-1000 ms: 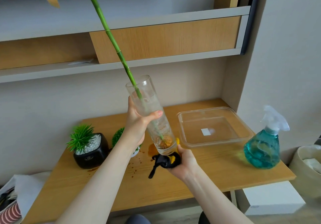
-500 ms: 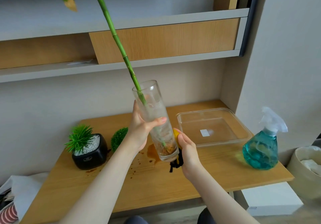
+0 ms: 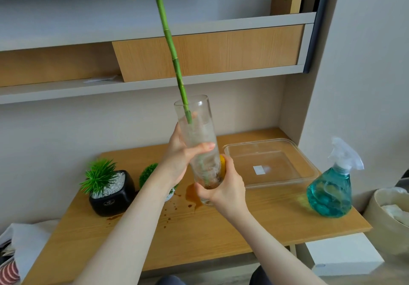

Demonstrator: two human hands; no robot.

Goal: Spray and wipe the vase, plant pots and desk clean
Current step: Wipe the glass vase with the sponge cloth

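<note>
A tall clear glass vase [image 3: 197, 125] with a green bamboo stem [image 3: 170, 43] in it is held tilted above the wooden desk [image 3: 243, 225]. My left hand [image 3: 179, 156] grips its middle. My right hand [image 3: 223, 187] wraps a yellow cloth [image 3: 222, 163] round the vase's lower end, so the cloth is mostly hidden. A black square pot [image 3: 112, 194] with a spiky green plant stands at the desk's left. A second small round green plant [image 3: 148, 172] sits behind my left forearm. The teal spray bottle [image 3: 332, 191] stands at the right.
Brown spill stains [image 3: 190, 194] mark the desk below the vase. A clear plastic tray [image 3: 276, 163] lies at the back right. Shelves [image 3: 155, 81] hang above. A beige bin [image 3: 391, 216] stands right of the desk, and fabric [image 3: 22, 240] lies at the left.
My right hand moved from under the vase's base up onto its lower side with the cloth. The vase has risen and stands a little more upright.
</note>
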